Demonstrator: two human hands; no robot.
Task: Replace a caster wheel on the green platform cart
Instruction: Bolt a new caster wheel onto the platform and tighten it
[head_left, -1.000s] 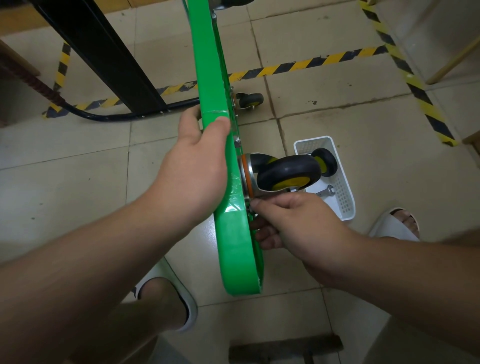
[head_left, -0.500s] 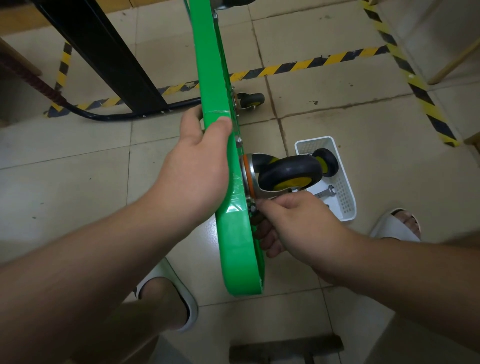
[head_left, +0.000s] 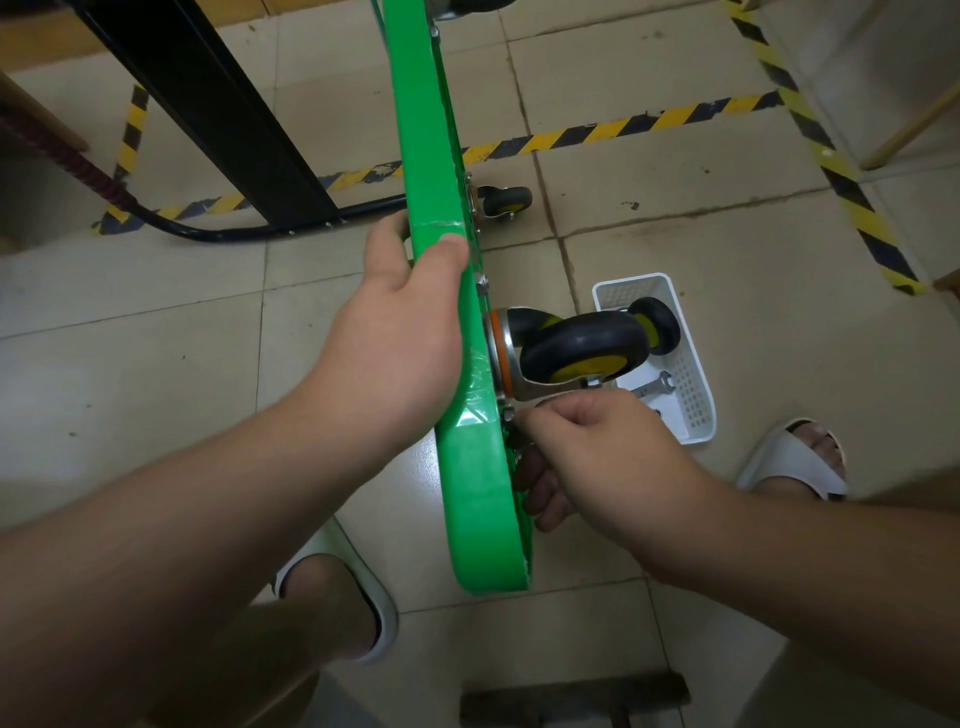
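Fingers of left hand (head_left: 400, 338) stay clenched on cart (head_left: 421, 130); right hand (head_left: 597, 457) (barely shifted) seemingly pinches bolt (head_left: 510, 414).

Tiled floor (head_left: 675, 249) bears a white basket (head_left: 631, 280) and striped tape (head_left: 597, 135).

One head-worn camera looks down, seemingly near, onto the tiled floor (head_left: 156, 395).
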